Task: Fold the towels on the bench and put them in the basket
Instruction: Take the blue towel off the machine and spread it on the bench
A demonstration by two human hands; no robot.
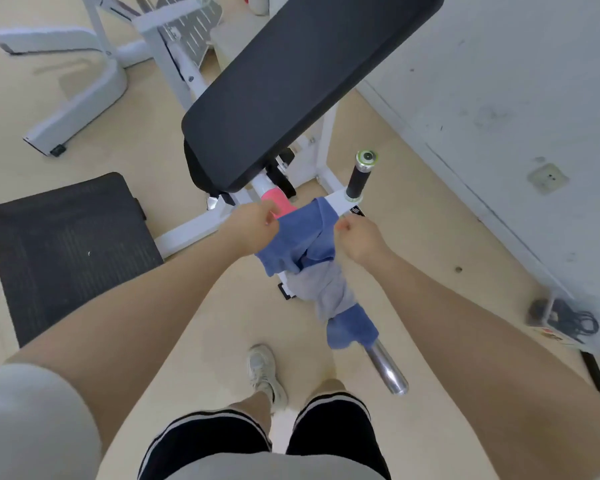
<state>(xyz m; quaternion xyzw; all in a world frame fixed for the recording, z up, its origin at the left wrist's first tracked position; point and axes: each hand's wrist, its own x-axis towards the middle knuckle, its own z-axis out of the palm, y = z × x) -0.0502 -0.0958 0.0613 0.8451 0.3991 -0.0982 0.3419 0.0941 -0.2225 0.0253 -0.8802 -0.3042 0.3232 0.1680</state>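
Gripping one blue towel (300,233): left hand (253,225), right hand (355,237).

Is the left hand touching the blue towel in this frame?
Touching. The head view shows the left hand with its fingers curled, pinching the upper edge of the blue towel; no gap shows between them. The right hand grips the opposite edge.

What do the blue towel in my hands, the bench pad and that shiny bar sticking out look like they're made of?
Blue towel: soft woven cloth, likely cotton terry or microfibre; it sags and creases with a matte nap.
Bench pad: black padded upholstery, probably vinyl or faux leather; smooth with a faint sheen and rounded edges.
Shiny bar: polished metal, probably chromed steel; it shows mirror-like highlights.
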